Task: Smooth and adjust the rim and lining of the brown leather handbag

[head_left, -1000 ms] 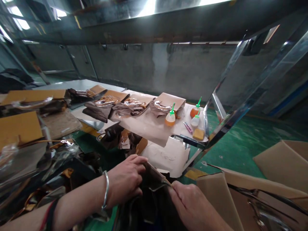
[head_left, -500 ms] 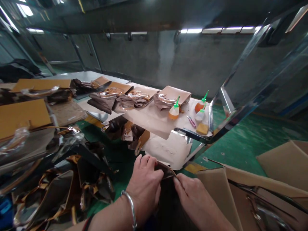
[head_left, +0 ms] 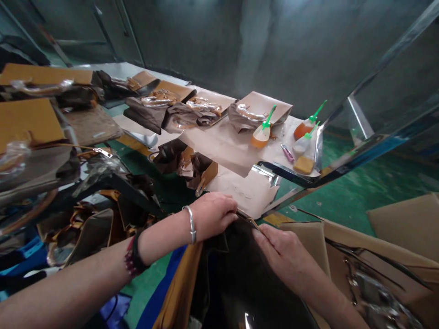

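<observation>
A dark, glossy leather bag piece (head_left: 240, 278) with a tan edge lies close under me at the bottom centre. My left hand (head_left: 214, 214), with a silver bangle on the wrist, is closed on its far top edge. My right hand (head_left: 284, 253) lies on the same edge just to the right, fingers pinched together on it. The two hands almost touch at the edge's tip.
A steel table (head_left: 291, 171) covered in paper holds brown bag parts (head_left: 192, 112), three glue bottles with green nozzles (head_left: 262, 133), a small pink tool (head_left: 287, 153) and a yellow block (head_left: 303, 164). Cardboard boxes (head_left: 377, 256) stand at right; heaps of bags (head_left: 85, 219) lie left on the green floor.
The view has tilted down. My left arm has swung in from the left and both hands sit higher in the picture, still on the edge; more of the dark piece shows.
</observation>
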Action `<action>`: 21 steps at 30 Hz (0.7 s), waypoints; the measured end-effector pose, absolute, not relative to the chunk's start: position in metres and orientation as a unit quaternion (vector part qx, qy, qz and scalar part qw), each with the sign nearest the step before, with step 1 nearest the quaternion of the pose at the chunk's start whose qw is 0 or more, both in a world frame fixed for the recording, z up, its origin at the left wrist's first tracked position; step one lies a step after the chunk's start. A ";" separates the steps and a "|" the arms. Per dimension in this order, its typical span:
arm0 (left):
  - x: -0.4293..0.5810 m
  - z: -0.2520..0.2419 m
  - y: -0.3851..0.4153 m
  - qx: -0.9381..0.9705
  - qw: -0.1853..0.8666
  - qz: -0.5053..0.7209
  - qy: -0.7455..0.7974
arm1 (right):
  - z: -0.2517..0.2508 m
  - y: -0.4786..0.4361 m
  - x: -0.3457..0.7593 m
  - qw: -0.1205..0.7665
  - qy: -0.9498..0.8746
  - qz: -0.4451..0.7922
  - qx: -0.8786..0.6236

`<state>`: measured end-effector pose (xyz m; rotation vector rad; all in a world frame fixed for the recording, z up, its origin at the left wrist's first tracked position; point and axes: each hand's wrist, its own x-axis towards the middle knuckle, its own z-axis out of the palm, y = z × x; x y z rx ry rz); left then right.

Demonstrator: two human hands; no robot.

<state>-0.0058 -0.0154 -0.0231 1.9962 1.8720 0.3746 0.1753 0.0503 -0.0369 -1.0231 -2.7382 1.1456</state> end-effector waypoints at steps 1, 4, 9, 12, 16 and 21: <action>-0.006 -0.024 -0.014 0.707 0.191 0.129 0.668 | -0.038 0.052 0.175 0.002 -0.873 0.364 -0.323; -0.008 -0.027 -0.012 0.725 0.210 0.156 0.637 | -0.042 0.057 0.176 0.008 -0.875 0.359 -0.323; -0.012 -0.031 -0.010 0.753 0.248 0.205 0.574 | -0.049 0.062 0.178 0.002 -0.888 0.321 -0.329; -0.009 -0.032 -0.007 0.742 0.230 0.177 0.604 | -0.053 0.063 0.179 0.024 -0.878 0.328 -0.348; -0.003 -0.032 -0.004 0.735 0.213 0.159 0.625 | -0.053 0.066 0.178 0.065 -0.869 0.375 -0.316; -0.002 -0.031 0.000 0.713 0.232 0.152 0.644 | -0.053 0.073 0.174 0.066 -0.854 0.423 -0.294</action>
